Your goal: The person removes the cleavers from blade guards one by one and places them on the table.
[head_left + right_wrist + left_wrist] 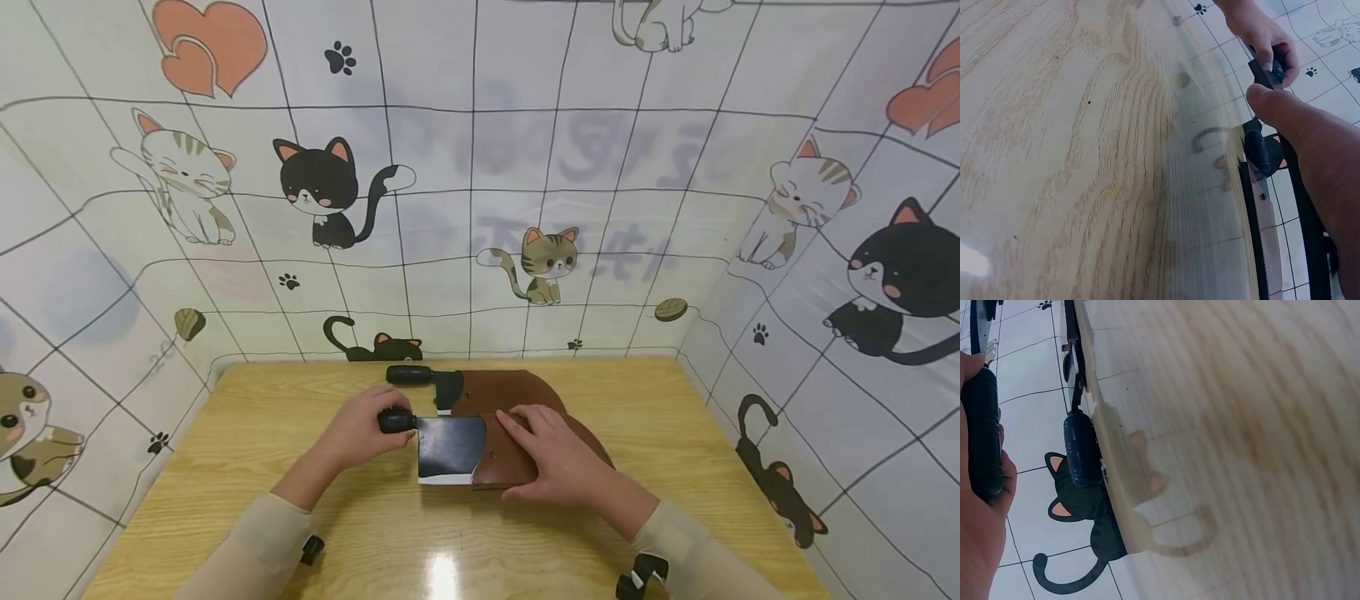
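My left hand (360, 433) grips the black handle (984, 431) of a cleaver (450, 446). Its dark blade, with a bright cutting edge toward me, shows between the handle and a brown leather sheath (498, 468) that covers the rest. Across that sheath lies my right hand (558, 458), holding it with the thumb near the lower edge and the fingers along the upper part. In the right wrist view the cleaver and sheath appear edge-on. Just behind, a second cleaver (448, 390) rests in its own brown sheath (502, 388), partly overlapped by the held one.
Under everything is a glossy wooden table (225, 467), bordered at the back and sides by a white tiled-pattern sheet (442, 275) with cartoon cats. The second cleaver's black handle (408, 375) points left, close to the table's back edge.
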A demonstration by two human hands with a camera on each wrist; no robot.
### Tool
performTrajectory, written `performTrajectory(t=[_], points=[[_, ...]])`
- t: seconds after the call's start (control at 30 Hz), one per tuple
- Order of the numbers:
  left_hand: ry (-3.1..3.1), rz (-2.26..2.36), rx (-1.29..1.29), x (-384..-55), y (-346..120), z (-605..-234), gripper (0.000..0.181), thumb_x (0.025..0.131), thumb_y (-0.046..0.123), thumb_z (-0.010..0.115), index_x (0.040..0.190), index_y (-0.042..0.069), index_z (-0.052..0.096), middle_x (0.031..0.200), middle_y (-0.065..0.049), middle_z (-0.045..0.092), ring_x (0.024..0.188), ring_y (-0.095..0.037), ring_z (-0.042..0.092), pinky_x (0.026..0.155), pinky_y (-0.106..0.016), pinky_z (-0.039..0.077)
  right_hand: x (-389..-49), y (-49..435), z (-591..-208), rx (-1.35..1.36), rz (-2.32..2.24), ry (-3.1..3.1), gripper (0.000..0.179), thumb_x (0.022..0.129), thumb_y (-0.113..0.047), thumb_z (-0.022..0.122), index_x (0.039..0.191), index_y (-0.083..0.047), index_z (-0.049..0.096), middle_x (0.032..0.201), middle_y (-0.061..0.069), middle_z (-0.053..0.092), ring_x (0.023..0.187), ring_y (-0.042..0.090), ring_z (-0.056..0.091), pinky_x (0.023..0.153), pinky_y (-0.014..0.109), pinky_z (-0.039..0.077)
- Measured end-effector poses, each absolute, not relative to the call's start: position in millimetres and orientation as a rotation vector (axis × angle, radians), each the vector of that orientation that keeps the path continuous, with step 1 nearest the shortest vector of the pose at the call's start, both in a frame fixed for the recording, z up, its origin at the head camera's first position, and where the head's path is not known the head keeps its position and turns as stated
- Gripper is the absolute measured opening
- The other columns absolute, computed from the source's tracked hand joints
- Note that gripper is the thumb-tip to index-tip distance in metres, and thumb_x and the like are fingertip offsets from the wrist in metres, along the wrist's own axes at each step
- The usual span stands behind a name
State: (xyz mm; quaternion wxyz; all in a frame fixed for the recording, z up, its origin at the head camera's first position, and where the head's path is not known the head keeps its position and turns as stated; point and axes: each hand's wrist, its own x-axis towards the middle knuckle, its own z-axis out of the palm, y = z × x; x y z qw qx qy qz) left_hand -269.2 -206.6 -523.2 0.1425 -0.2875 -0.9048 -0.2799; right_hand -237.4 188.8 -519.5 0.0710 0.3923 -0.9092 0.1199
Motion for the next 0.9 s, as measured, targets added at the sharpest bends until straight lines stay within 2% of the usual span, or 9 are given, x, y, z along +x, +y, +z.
performTrajectory(t=[0.43, 0.7, 0.9], points=[[-2.621, -0.892, -0.796, -266.4, -209.4, -523.8, 0.032, 0.084, 0.030, 0.097, 0.105, 0.029, 0.073, 0.105, 0.016, 0.065, 0.094, -0.011, 0.064, 0.082, -0.039, 0.059, -233.4, 187.7, -513.4, 1.228, 0.325, -2.747, 0.117, 0.089, -0.072, 0.082, 0.177, -0.017, 0.028, 0.169, 0.009, 0.038, 0.154, 0.029, 0.038, 0.125, 0.056, 0.036], [-2.631, -0.883, -0.807, -265.9, -211.6, -522.0, 0.031, 0.086, 0.031, 0.096, 0.107, 0.030, 0.073, 0.106, 0.015, 0.065, 0.094, -0.012, 0.064, 0.083, -0.040, 0.058, -234.4, 188.9, -515.8, 1.239, 0.368, -2.678, 0.120, 0.083, -0.071, 0.089, 0.172, -0.008, 0.039, 0.167, 0.010, 0.043, 0.152, 0.034, 0.041, 0.121, 0.060, 0.039], [-2.602, -0.717, -0.853, -264.9, -212.1, -521.0, 0.032, 0.088, 0.035, 0.095, 0.113, 0.025, 0.077, 0.111, 0.010, 0.068, 0.095, -0.014, 0.065, 0.082, -0.042, 0.059, -235.3, 188.3, -515.8, 1.230, 0.321, -2.691, 0.119, 0.085, -0.080, 0.081, 0.170, -0.007, 0.042, 0.166, 0.009, 0.044, 0.152, 0.032, 0.042, 0.122, 0.058, 0.039]])
